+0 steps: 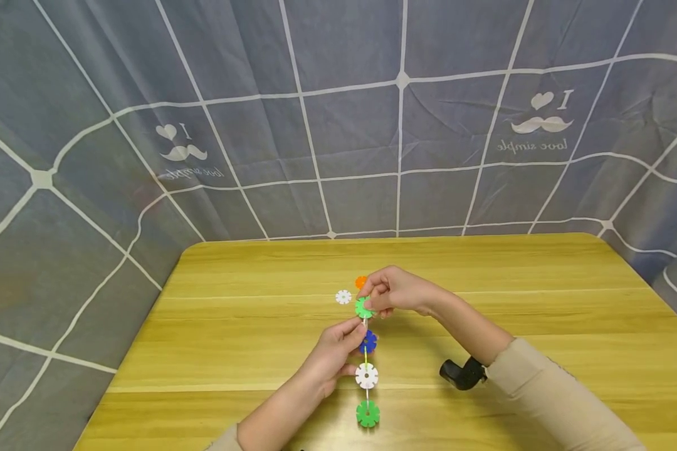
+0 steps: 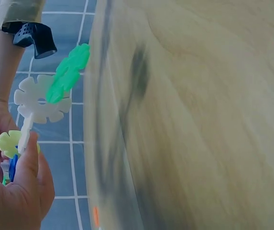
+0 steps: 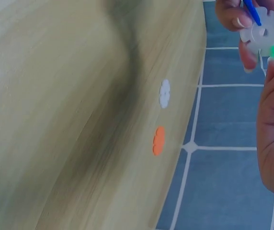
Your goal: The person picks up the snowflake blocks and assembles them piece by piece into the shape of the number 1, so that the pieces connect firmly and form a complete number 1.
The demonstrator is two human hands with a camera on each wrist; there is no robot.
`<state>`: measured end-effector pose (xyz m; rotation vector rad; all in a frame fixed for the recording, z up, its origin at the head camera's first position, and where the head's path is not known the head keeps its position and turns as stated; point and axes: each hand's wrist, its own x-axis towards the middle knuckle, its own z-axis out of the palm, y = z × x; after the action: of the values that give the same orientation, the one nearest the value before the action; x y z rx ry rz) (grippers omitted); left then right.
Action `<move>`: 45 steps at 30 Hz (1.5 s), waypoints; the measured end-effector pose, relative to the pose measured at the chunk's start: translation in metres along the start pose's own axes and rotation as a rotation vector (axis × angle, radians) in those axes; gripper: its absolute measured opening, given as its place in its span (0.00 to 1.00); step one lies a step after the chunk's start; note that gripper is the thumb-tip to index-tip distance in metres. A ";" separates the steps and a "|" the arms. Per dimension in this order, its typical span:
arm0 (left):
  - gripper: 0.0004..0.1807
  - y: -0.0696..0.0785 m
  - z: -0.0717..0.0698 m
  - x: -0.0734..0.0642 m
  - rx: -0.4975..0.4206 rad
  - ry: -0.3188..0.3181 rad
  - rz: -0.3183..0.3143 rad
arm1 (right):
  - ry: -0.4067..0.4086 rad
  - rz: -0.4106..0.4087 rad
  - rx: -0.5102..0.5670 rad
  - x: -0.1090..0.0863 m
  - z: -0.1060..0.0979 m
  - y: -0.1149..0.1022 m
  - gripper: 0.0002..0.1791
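Observation:
A chain of notched plastic discs, slotted together at right angles, runs between my hands above the table. My left hand point(image 1: 334, 351) grips it around the blue disc point(image 1: 369, 342) and the white disc point(image 3: 273, 36) beyond. With thumb and fingers, my right hand point(image 1: 399, 290) pinches the light green disc point(image 1: 362, 308) at the far end; its edge meets that white disc. Toward me follow a yellow disc point(image 2: 8, 143), a white disc point(image 1: 367, 376), another white disc point(image 2: 34, 98) seen edge-on from the head, and a green end disc point(image 1: 368, 414).
A loose white disc point(image 1: 343, 297) and an orange disc point(image 1: 361, 282) lie on the wooden table point(image 1: 248, 351) beyond my hands. A black device point(image 1: 464, 374) is beside my right sleeve. A grey curtain point(image 1: 350, 138) with white lines hangs behind the table.

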<state>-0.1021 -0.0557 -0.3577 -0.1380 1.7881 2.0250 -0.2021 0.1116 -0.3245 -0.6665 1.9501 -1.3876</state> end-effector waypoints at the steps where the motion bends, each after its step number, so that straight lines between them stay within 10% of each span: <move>1: 0.23 0.000 0.000 -0.001 0.000 0.005 0.004 | 0.009 0.002 0.005 0.000 0.001 -0.001 0.06; 15: 0.22 -0.005 -0.002 0.000 0.026 0.022 -0.023 | 0.135 -0.019 0.078 -0.007 0.015 0.018 0.09; 45: 0.19 -0.001 -0.004 0.008 0.045 -0.003 -0.016 | 0.105 -0.002 0.240 -0.013 0.014 0.030 0.20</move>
<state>-0.1098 -0.0579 -0.3617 -0.1348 1.8241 1.9714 -0.1843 0.1212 -0.3534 -0.4919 1.8211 -1.6545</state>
